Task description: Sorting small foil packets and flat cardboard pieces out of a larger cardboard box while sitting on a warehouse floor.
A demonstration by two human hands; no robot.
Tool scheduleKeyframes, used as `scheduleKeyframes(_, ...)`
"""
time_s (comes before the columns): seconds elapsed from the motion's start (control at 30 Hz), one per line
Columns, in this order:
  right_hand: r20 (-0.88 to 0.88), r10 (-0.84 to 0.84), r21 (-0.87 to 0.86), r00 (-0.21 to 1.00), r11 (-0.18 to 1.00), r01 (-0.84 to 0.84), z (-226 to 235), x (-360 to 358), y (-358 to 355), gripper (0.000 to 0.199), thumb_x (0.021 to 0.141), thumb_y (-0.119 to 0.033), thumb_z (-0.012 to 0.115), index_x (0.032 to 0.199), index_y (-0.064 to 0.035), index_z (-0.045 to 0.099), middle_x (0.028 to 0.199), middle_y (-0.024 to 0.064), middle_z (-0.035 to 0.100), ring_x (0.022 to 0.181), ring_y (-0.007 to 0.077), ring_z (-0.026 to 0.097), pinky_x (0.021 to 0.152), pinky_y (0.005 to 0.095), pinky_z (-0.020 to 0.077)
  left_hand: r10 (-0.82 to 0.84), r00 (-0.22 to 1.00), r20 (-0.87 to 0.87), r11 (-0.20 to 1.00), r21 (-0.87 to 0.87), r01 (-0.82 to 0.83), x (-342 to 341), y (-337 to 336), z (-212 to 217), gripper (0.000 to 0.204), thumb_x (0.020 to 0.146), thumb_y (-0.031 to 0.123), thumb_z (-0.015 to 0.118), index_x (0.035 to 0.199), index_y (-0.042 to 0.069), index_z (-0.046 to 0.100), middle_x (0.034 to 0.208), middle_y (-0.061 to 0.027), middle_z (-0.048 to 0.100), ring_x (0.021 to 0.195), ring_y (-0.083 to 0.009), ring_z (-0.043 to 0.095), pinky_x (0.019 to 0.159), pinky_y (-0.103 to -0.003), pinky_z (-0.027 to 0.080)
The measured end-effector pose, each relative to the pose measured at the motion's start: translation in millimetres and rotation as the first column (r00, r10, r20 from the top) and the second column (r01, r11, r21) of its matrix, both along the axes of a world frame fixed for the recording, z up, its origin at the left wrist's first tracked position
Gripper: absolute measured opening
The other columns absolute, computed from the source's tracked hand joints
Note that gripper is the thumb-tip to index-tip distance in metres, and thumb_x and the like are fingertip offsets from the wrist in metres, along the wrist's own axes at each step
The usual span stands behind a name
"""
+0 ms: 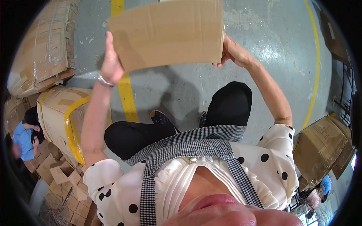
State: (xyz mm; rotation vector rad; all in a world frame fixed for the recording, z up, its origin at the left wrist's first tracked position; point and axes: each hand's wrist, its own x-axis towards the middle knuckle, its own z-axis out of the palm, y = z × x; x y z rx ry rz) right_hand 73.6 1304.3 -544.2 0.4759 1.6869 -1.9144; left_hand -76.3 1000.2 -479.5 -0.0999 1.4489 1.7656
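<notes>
A plain brown cardboard box (169, 35) is held up in front of me over the floor, its broad side facing me and its top cut off by the picture's edge. Against its left end presses my left hand (112, 64), thumb pointing up along the edge and the other fingers mostly hidden. My right hand (233, 52) grips the lower right corner with curled fingers, some of them out of sight behind the cardboard. Both arms reach forward, and my knees are bent beneath the box.
Large taped cartons (45, 45) are stacked at the left, beside a carton with yellow strapping (69, 116). A person in blue (25, 141) is near smaller boxes (68, 180). More cartons (320, 147) stand at the right. Yellow lines (127, 96) cross the grey floor (271, 49).
</notes>
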Motion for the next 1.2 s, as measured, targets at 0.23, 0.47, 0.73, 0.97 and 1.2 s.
scheduleKeyframes(0.23,-0.233,0.061,0.201,0.97,0.98,-0.013,63,-1,-47,0.071,0.096,-0.055,0.028,0.102,0.009,0.058,0.082,0.0178,0.064,0.064,0.0209,0.065,0.059,0.0306,0.0555,-0.065,0.995,-0.075,0.977,-0.207,0.048,-35,-48,49,0.058,0.092,0.056,0.043,0.126,0.009,0.049,0.119,-0.005,0.057,0.108,-0.015,0.056,0.091,-0.032,0.047)
scheduleKeyframes(0.47,-0.652,0.278,0.309,0.706,0.947,-0.087,75,21,-125,0.062,0.09,-0.053,0.05,0.094,0.0087,0.05,0.075,0.0249,0.061,0.065,0.0382,0.063,0.063,0.0418,0.0533,0.129,0.988,-0.084,0.966,-0.215,-0.144,-40,-166,60,0.06,0.094,0.053,0.04,0.136,0.01,0.04,0.133,-0.0065,0.048,0.12,-0.0205,0.049,0.101,-0.038,0.04)
scheduleKeyframes(0.73,-0.746,0.573,0.545,0.338,0.818,-0.183,47,19,-218,0.053,0.087,-0.05,0.055,0.083,0.003,0.053,0.061,0.0142,0.056,0.068,0.031,0.059,0.084,0.0415,0.0395,0.387,0.917,-0.096,0.922,0.038,-0.385,-5,-369,-12,0.055,0.095,0.046,0.044,0.137,0.011,0.04,0.133,-0.0074,0.048,0.121,-0.0225,0.047,0.101,-0.04,0.041)
scheduleKeyframes(0.97,-0.705,0.706,0.695,0.076,0.708,-0.128,-32,27,-305,0.042,0.085,-0.046,0.056,0.071,-0.0065,0.06,0.058,0.0044,0.055,0.068,0.023,0.057,0.08,0.0385,0.0321,0.708,0.7,-0.093,0.684,-0.158,-0.712,87,-533,-91,0.052,0.095,0.039,0.047,0.138,0.011,0.04,0.133,-0.0083,0.048,0.121,-0.024,0.046,0.1,-0.04,0.041)
scheduleKeyframes(1.2,-0.576,0.749,0.803,-0.326,0.594,-0.054,-157,79,-366,0.015,0.071,-0.028,0.057,0.061,-0.0174,0.058,0.059,-0.0009,0.056,0.068,0.0195,0.058,0.077,0.0428,0.0327,0.122,0.962,0.245,0.464,-0.871,0.163,178,-543,-112,0.052,0.087,0.022,0.055,0.136,0.011,0.042,0.127,-0.0112,0.053,0.117,-0.0277,0.049,0.088,-0.04,0.048)
